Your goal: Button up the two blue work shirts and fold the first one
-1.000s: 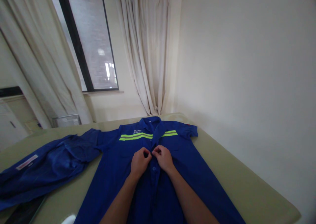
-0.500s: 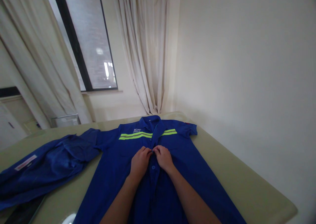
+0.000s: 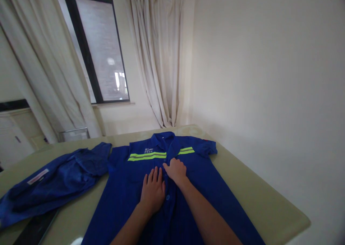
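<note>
A blue work shirt (image 3: 126, 198) with short sleeves and yellow-green reflective stripes lies front up, its collar at the far end. My left hand (image 3: 153, 191) rests flat on the shirt's front, left of the button strip, with its fingers stretched out. Just beyond it, my right hand (image 3: 176, 170) has its fingers curled, and its thumb lies at the edge of the button strip; the fingertips are hidden. A button (image 3: 168, 197) shows on the strip below the hands, and a small one (image 3: 164, 160) above them.
The shirt lies on a pale green table (image 3: 253, 187). At left is another blue garment (image 3: 61, 180) with a white label, over a dark flat object (image 3: 36, 227). Behind are curtains (image 3: 159, 50), a window (image 3: 101, 47) and, to the right, a wall (image 3: 264, 76).
My left hand has let go of the button strip, moved slightly down and flattened out. My right hand stays by the strip with its fingers more curled. The view has tilted slightly up.
</note>
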Demonstrator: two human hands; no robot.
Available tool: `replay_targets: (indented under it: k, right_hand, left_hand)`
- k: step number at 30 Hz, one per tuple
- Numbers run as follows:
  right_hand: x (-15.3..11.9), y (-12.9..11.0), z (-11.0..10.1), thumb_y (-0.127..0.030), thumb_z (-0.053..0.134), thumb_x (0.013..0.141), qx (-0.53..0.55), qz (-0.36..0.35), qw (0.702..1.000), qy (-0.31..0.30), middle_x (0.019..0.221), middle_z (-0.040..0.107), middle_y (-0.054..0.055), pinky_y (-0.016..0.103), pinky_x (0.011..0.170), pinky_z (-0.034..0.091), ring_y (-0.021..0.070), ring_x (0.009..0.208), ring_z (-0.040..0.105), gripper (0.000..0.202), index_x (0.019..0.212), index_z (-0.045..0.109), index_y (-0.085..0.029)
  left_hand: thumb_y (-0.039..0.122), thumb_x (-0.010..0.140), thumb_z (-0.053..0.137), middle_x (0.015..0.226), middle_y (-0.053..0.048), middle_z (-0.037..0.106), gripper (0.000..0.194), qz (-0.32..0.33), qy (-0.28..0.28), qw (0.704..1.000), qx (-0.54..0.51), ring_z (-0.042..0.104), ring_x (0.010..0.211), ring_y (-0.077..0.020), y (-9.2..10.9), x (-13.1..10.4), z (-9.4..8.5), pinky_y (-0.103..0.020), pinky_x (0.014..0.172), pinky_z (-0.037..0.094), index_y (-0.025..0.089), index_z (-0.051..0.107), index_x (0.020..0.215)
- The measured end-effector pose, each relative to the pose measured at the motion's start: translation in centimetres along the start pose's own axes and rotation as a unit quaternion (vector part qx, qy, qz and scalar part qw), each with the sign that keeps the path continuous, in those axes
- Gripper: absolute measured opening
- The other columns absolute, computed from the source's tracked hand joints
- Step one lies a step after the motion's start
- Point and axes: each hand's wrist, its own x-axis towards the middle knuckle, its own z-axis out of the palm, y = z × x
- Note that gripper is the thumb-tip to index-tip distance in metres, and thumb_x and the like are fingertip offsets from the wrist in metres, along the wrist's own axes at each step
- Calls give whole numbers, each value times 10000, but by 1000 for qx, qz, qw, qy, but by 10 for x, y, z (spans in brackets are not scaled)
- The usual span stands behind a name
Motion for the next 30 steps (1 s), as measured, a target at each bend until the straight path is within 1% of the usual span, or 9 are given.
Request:
replay_targets:
  k: [5,8,10,12,16,19,23,27,30]
  right_hand:
    - [8,5,4,-305,621,865,20,-18,999,17,1041,743,116,302,753,466,260,960,703,210,1042,681,-210]
    - [7,18,18,-240,581,871,95,-67,991,60,967,739,37,248,723,439,189,883,689,146,989,668,-242]
    - [6,26,26,-224,581,860,166,-101,976,96,898,727,30,243,710,436,179,823,672,112,920,675,-228]
    - [7,31,30,-221,591,839,224,-114,962,108,821,716,27,249,686,446,181,751,659,108,880,690,-214]
    - [9,35,33,-165,565,786,308,-133,937,102,866,744,34,259,698,492,184,729,671,279,1009,731,-196]
    - [11,35,35,-176,558,792,328,-146,928,95,901,757,47,277,733,516,195,765,690,318,1049,744,-194]
    - [13,35,38,-231,579,808,337,-148,925,93,889,757,63,302,732,533,209,762,688,309,1061,750,-184]
    - [12,36,39,-193,572,749,361,-170,911,102,954,744,68,297,720,539,194,760,668,437,1156,729,-171]
    - [9,34,37,-173,569,722,377,-190,903,75,876,717,24,256,647,520,160,688,629,521,1222,710,-201]
  left_hand:
    - [241,909,433,1449,-184,570,534,20,-21,1000,-3,531,1294,-367,1,-18,-29,-564,1006,443,186,556,1425]
    - [240,914,422,1174,-161,695,363,-15,-65,997,-32,639,1076,-353,-4,9,-48,-504,845,504,198,708,1135]
    - [287,958,395,1067,-164,703,342,-76,-78,993,-52,667,998,-347,-6,33,-51,-475,801,504,173,706,1047]
    - [338,975,423,1092,-175,689,334,-113,-60,989,-67,665,1012,-343,-6,51,-44,-450,804,494,159,670,1112]
    - [270,971,466,1155,-104,657,248,-46,-4,991,-124,625,1091,-261,-6,64,-15,-367,873,440,218,626,1153]
    - [227,952,500,1106,-45,658,169,-28,-26,977,-209,624,1059,-203,-13,66,-1,-303,854,419,243,641,1046]
    - [194,919,534,997,-14,663,89,-33,-4,950,-311,634,942,-179,-26,70,7,-281,822,433,233,614,922]
    - [272,961,475,937,-25,680,101,-60,61,908,-410,649,859,-196,-28,71,10,-312,794,483,237,566,937]
    - [272,947,481,945,-43,688,98,-33,82,889,-450,655,885,-211,-26,69,10,-329,816,502,237,572,949]
